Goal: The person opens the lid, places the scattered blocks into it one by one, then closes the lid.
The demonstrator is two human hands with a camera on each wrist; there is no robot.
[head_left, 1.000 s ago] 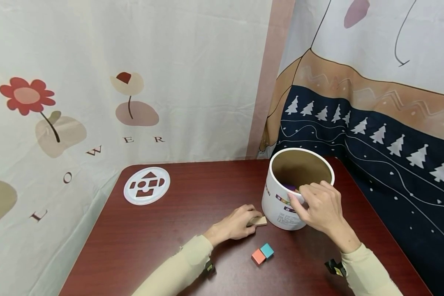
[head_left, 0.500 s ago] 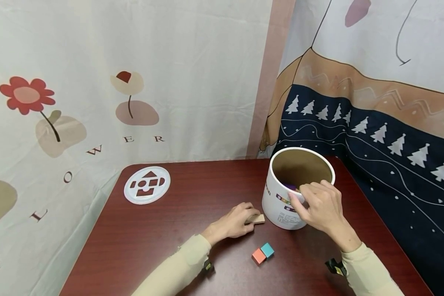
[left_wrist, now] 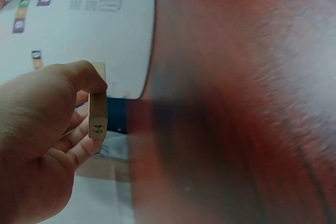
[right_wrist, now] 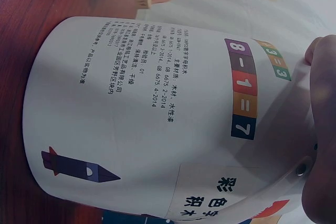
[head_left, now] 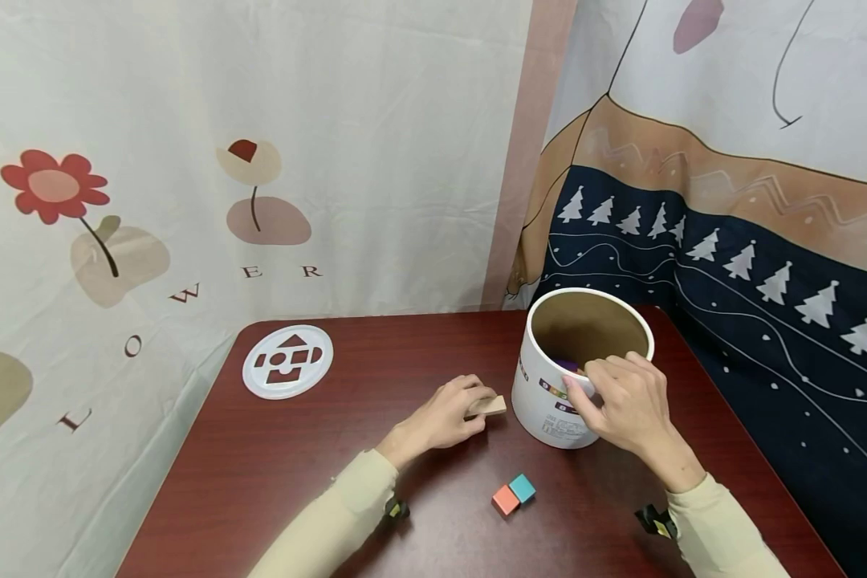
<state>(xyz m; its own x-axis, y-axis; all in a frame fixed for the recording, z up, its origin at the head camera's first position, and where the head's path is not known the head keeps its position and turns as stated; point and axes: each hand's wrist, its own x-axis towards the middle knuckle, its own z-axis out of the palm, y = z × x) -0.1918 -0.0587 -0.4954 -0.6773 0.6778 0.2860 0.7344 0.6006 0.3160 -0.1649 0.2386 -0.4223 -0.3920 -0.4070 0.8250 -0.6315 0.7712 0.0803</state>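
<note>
My left hand (head_left: 437, 419) pinches a small pale wooden block (head_left: 490, 406) between thumb and fingers, a short way left of a white bucket (head_left: 549, 411). In the left wrist view the number 64 is printed on the near end of the block (left_wrist: 97, 125). My right hand (head_left: 624, 397) grips the bucket's near right rim, thumb on the outside and fingers over the edge. Printed sums and lettering cover the bucket's wall (right_wrist: 142, 103). A little purple shows inside it; most of its contents are hidden by the wall.
On the table (head_left: 376, 353), an orange cube (head_left: 505, 501) and a teal cube (head_left: 523, 488) sit side by side in front of the bucket. A white disc (head_left: 315, 377) with shaped cut-outs lies at the back left. Printed cloth curtains (head_left: 405, 160) hang behind and to the right.
My left hand has drawn the block back and to the left, away from the foot of the bucket. My right hand and the bucket have stayed in place.
</note>
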